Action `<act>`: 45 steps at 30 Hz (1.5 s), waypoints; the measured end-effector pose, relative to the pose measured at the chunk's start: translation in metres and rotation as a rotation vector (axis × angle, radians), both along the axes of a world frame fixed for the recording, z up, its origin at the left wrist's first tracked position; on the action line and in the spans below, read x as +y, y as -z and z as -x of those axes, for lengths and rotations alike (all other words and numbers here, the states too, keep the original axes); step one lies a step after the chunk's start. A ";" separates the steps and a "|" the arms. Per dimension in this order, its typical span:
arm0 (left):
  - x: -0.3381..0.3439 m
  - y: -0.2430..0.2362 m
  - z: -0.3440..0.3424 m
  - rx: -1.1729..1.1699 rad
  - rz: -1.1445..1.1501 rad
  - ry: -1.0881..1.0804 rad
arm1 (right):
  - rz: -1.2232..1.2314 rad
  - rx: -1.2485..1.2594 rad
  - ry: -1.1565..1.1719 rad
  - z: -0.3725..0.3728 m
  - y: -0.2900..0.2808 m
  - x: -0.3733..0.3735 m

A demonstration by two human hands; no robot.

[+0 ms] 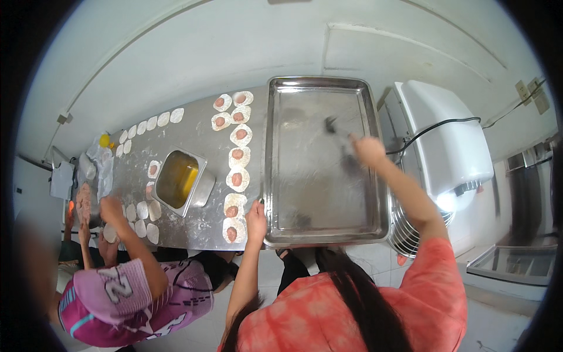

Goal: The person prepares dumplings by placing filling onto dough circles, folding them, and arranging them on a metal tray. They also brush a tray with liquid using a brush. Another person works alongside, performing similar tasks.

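Head view: our left hand (256, 220) grips the tray (316, 188) near its near left corner; our right hand (368, 152) holds a blurred tool (330, 124) over it. Table (196, 132): filled wrappers (241, 135) beside tray's left edge; white wall (234, 47) beyond far edge.

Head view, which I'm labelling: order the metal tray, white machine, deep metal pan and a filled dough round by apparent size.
1. Metal tray
2. White machine
3. Deep metal pan
4. Filled dough round
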State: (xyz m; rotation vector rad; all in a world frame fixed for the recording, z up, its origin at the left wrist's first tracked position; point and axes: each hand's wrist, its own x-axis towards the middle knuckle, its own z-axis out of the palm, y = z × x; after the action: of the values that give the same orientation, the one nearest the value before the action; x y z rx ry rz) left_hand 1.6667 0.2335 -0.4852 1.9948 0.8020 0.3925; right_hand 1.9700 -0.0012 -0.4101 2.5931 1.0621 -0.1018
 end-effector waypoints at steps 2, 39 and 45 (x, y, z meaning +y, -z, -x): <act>0.001 0.002 0.000 -0.033 0.013 0.004 | 0.020 0.130 -0.358 0.061 -0.013 0.005; -0.001 -0.001 0.003 0.031 0.069 -0.010 | -0.163 0.103 -0.475 -0.037 0.001 0.117; -0.002 -0.002 -0.002 0.046 0.019 -0.040 | -0.326 -0.125 -0.010 -0.124 0.018 0.147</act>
State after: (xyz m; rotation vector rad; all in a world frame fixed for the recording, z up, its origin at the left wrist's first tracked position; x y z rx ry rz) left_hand 1.6683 0.2315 -0.4836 1.9793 0.8719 0.3623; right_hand 2.0942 0.1454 -0.4282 2.8335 1.1258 0.2537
